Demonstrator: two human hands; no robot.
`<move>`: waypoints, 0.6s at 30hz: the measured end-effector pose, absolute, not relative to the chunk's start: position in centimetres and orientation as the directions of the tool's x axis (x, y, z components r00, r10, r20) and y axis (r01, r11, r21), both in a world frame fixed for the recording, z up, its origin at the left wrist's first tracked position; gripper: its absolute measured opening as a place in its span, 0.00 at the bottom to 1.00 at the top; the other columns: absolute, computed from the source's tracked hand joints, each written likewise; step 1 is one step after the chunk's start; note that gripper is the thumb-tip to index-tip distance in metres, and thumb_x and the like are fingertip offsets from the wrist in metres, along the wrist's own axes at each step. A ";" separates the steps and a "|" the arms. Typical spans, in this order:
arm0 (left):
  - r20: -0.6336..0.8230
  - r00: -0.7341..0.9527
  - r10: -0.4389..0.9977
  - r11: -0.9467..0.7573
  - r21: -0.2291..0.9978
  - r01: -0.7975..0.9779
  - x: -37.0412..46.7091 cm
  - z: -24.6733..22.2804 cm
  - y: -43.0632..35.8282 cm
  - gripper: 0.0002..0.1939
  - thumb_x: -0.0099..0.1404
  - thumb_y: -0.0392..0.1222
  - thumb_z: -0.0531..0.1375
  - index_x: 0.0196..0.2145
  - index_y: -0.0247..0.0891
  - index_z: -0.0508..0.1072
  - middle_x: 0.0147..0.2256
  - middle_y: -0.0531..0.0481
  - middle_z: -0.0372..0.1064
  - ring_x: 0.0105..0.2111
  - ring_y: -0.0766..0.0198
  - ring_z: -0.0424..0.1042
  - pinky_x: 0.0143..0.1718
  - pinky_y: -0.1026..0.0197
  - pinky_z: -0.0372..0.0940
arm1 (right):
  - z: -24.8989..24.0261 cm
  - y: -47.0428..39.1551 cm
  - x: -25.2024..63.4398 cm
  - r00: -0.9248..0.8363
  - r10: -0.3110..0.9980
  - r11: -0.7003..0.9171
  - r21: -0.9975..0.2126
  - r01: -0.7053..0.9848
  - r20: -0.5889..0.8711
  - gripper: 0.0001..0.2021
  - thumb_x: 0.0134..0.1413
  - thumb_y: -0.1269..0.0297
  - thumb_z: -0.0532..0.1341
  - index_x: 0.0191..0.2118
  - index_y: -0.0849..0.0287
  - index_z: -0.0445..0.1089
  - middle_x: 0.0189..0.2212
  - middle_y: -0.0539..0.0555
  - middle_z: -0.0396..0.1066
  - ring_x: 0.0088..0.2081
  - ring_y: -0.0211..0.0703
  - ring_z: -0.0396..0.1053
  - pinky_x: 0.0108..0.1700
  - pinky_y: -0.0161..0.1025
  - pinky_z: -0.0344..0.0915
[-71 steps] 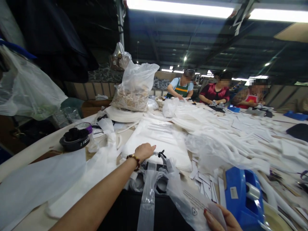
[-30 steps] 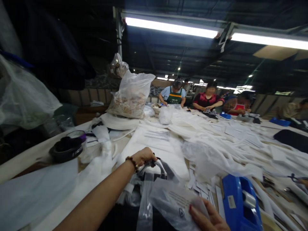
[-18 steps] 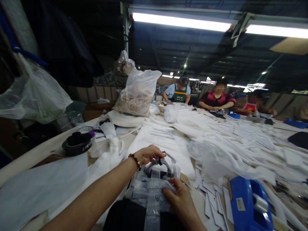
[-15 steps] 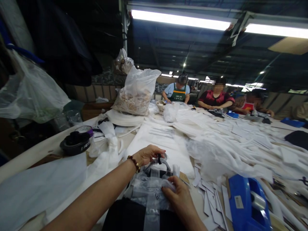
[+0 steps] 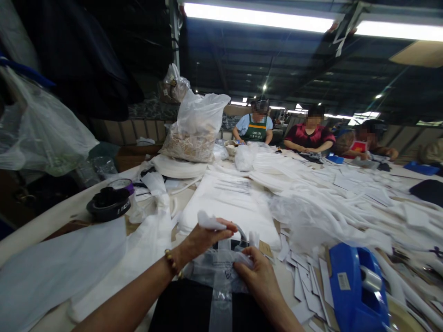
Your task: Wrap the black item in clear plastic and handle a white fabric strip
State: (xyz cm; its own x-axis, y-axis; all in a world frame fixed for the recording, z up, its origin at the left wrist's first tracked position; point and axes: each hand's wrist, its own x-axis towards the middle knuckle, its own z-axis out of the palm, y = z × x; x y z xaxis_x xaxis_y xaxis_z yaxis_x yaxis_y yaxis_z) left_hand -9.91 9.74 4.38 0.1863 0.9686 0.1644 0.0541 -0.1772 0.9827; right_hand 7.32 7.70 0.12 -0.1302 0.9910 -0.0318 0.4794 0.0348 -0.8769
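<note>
We see a clear plastic bag (image 5: 221, 272) lying over a black item (image 5: 194, 309) at the near edge of the table (image 5: 51, 216), its long axis running away from us, with the open end toward the far side and a strip of clear plastic trailing toward us. Our left hand (image 5: 200, 237) is closed in a pinch on a small white piece (image 5: 207, 222) that sticks up and to the left above the fingers; just what it is we cannot tell. Our right hand (image 5: 259, 276) grips the upper right edge of the bag, thumb and fingers folded over the plastic, so the bag lies between and just below both hands. A grey handle (image 5: 242, 233) peeps out between them. A blue tape dispenser (image 5: 356, 286) stands near the right hand, with white paper slips (image 5: 301, 281) scattered beside it. Beyond the hands lies a flat white cloth bag (image 5: 231, 198), and farther off a large plastic sack (image 5: 197, 129) full of pale scraps. A black round tub (image 5: 109, 205) sits to the left. The long table is heaped with white fabric, three other people (image 5: 256, 124) work at its far end, and strip lights (image 5: 256, 16) hang under a dark roof.
</note>
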 end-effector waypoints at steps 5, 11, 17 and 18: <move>0.451 0.385 0.805 -0.586 0.703 0.403 -9.9 1.5 5.6 0.14 0.60 0.34 0.57 0.44 0.38 0.72 0.50 0.42 0.65 0.54 0.54 0.60 0.57 0.49 0.55 | 0.3 7.6 7.4 -0.139 0.990 0.083 -0.866 0.493 0.016 0.08 0.39 0.63 0.56 0.29 0.60 0.65 0.21 0.49 0.66 0.25 0.42 0.63 0.28 0.36 0.58; 0.532 0.568 0.628 -0.744 0.197 0.639 -8.6 0.6 3.0 0.14 0.67 0.30 0.46 0.45 0.32 0.66 0.35 0.44 0.68 0.37 0.62 0.69 0.41 0.62 0.69 | 0.4 7.5 7.4 -0.163 0.987 0.093 -0.861 0.499 0.012 0.09 0.39 0.64 0.55 0.30 0.60 0.63 0.25 0.52 0.68 0.29 0.44 0.65 0.33 0.38 0.60; 0.545 0.558 0.626 -0.722 0.133 0.679 -8.7 1.0 2.9 0.13 0.66 0.30 0.46 0.46 0.29 0.65 0.38 0.41 0.69 0.40 0.60 0.69 0.43 0.60 0.69 | 0.2 7.4 7.4 -0.180 0.984 0.109 -0.831 0.545 0.011 0.08 0.43 0.65 0.54 0.33 0.60 0.63 0.27 0.53 0.69 0.30 0.45 0.67 0.35 0.39 0.61; 0.538 0.578 0.614 -0.725 0.095 0.682 -8.8 0.6 2.8 0.15 0.66 0.29 0.45 0.46 0.29 0.65 0.40 0.40 0.69 0.42 0.59 0.69 0.45 0.59 0.69 | 0.3 7.3 7.5 -0.189 0.982 0.117 -0.822 0.558 0.011 0.08 0.44 0.66 0.54 0.34 0.61 0.64 0.28 0.53 0.69 0.32 0.45 0.67 0.36 0.39 0.62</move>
